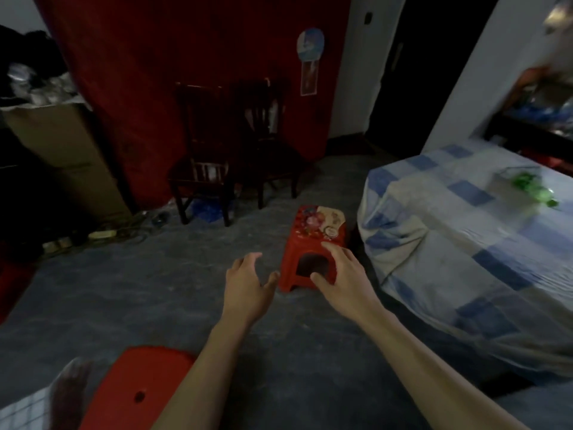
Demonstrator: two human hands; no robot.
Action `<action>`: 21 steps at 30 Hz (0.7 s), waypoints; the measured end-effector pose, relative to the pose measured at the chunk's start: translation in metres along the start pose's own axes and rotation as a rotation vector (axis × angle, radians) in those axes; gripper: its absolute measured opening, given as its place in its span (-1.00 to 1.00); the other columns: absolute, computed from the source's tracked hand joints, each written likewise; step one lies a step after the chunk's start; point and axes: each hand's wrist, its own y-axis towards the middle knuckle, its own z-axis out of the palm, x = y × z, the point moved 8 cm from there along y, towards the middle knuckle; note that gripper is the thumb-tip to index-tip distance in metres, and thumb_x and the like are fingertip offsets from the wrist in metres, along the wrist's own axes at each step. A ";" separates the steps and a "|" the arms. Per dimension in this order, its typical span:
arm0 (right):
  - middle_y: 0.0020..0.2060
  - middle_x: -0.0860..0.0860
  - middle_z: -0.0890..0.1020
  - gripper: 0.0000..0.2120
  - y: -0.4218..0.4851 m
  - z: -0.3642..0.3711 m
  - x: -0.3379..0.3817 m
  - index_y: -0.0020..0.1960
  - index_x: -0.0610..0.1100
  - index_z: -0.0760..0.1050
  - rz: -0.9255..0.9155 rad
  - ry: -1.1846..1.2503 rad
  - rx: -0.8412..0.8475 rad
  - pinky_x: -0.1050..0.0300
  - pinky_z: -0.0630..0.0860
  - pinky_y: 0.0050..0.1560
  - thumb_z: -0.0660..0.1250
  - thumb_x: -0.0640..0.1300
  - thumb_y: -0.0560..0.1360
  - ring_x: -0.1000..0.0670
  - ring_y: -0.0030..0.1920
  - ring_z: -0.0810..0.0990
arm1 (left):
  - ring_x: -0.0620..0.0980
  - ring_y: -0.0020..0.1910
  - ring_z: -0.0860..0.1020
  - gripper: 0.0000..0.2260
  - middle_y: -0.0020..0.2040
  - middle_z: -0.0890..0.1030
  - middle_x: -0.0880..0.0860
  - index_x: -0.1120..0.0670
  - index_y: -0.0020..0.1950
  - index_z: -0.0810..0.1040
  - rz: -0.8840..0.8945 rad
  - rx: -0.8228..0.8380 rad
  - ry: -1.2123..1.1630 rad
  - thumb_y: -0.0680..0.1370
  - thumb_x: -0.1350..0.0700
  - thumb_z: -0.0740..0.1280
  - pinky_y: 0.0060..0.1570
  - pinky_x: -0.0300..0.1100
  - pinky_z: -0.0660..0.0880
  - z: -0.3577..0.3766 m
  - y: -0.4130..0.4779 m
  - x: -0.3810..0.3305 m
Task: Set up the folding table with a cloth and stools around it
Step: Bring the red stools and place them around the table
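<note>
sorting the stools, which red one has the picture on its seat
The flowered stool beside the covered table; the near stool is plain red.

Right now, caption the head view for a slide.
Left hand and right hand, both open, reach for a red stool beside the cloth-covered table.

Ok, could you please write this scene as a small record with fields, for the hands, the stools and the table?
left hand: open, fingers spread, just left of the floral stool, holding nothing
right hand: open, over the floral stool's near end; contact unclear
floral stool: red, upright on the floor beside the table
plain red stool: upright, lower left, close to the person
cloth: blue and white checks, draped over the table
wooden chairs: two, dark, against the red wall
</note>
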 end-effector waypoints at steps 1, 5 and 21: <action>0.44 0.03 0.34 -0.33 0.009 0.000 -0.007 0.52 0.07 0.20 0.015 -0.001 -0.004 0.03 0.36 0.41 0.43 0.02 0.50 0.02 0.40 0.37 | 0.10 0.34 0.39 -0.49 0.35 0.46 0.12 0.06 0.40 0.40 -0.003 0.011 0.001 0.51 -0.08 0.39 0.29 -0.04 0.37 0.006 0.012 -0.001; 0.43 0.03 0.35 -0.32 0.044 -0.002 -0.040 0.52 0.06 0.20 0.053 -0.003 0.011 0.00 0.39 0.40 0.43 0.02 0.50 0.02 0.40 0.37 | 0.05 0.36 0.37 -0.49 0.36 0.45 0.06 0.02 0.40 0.39 -0.014 0.053 0.000 0.51 -0.09 0.40 0.30 -0.06 0.36 0.037 0.050 -0.016; 0.44 0.00 0.34 -0.34 0.265 -0.102 -0.196 0.50 0.05 0.16 -0.042 -0.090 0.045 -0.08 0.36 0.39 0.39 0.05 0.51 -0.08 0.42 0.34 | 0.12 0.22 0.48 -0.60 0.20 0.55 0.11 0.08 0.27 0.48 -0.045 0.104 0.070 0.48 0.01 0.43 0.19 -0.07 0.40 0.226 0.199 -0.144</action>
